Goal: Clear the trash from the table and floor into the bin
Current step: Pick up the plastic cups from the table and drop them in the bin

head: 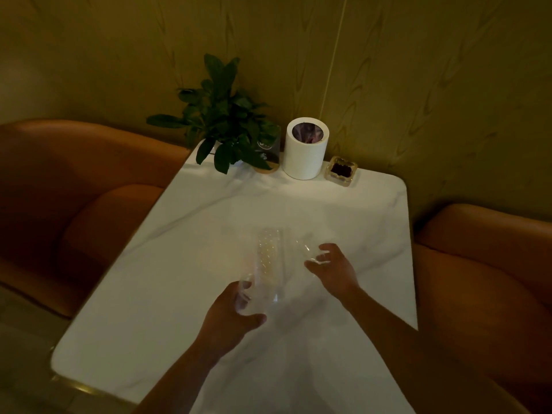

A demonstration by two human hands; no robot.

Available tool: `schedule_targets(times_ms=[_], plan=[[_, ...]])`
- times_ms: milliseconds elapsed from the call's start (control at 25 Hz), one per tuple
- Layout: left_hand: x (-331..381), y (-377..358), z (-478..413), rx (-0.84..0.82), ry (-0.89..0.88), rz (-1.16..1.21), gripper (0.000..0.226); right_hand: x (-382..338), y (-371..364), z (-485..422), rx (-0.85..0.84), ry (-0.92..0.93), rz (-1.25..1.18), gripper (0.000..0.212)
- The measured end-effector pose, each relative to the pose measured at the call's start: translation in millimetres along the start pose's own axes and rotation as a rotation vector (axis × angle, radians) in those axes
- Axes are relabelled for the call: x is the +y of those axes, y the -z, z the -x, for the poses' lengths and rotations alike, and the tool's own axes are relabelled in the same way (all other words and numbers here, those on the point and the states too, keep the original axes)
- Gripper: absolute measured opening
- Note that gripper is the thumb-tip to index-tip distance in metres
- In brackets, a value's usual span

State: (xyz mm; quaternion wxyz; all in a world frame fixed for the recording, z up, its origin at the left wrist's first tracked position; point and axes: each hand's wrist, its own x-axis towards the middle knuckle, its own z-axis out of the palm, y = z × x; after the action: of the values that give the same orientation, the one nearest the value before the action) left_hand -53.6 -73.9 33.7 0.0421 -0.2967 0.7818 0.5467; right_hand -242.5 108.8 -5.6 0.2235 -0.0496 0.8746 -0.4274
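I see my left hand (236,318) gripping one end of a clear plastic wrapper (268,264) above the white counter (149,309), my right hand (328,268) pinching its other edge; the white bin (304,156) stands at the far end.

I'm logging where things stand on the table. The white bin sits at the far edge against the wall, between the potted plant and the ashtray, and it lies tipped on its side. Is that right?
Not quite. In the head view the white bin stands upright with its round opening facing up; it is not on its side. The rest holds: it sits at the table's far edge by the wall, between the potted plant and the ashtray.
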Motion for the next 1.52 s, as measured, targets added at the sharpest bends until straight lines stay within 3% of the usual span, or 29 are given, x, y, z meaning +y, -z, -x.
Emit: schedule_targets(times_ms=[120,280,480,640,800,1000,1200,1320,1520], plan=[[10,-7,1,-0.014,-0.027,-0.130,0.072,-24,21,38,-0.158,0.127,-0.223,0.047],[16,-13,7,-0.004,-0.079,-0.285,0.076,-54,51,72,-0.236,0.319,0.029,0.047],[23,-21,24,0.052,-0.177,-0.476,0.072,-64,52,90,-0.423,0.411,0.288,0.070],[26,-28,37,0.077,-0.209,-0.355,0.069,-59,26,105,-0.354,0.418,0.193,0.083],[23,-32,46,0.023,-0.215,-0.167,0.065,-51,-10,120,-0.398,0.439,0.171,0.062],[-2,-18,55,0.053,-0.113,-0.099,0.067,-52,-32,113,-0.543,0.277,0.002,0.056],[-28,6,54,0.157,0.028,-0.071,0.073,-52,-48,71,-0.187,0.074,0.062,0.040],[-43,15,51,0.204,0.127,0.012,0.062,-57,-64,44,-0.066,-0.033,0.246,0.056],[-54,26,43,0.229,0.171,0.078,0.051,-61,-107,27,-0.073,-0.092,0.490,0.095]])
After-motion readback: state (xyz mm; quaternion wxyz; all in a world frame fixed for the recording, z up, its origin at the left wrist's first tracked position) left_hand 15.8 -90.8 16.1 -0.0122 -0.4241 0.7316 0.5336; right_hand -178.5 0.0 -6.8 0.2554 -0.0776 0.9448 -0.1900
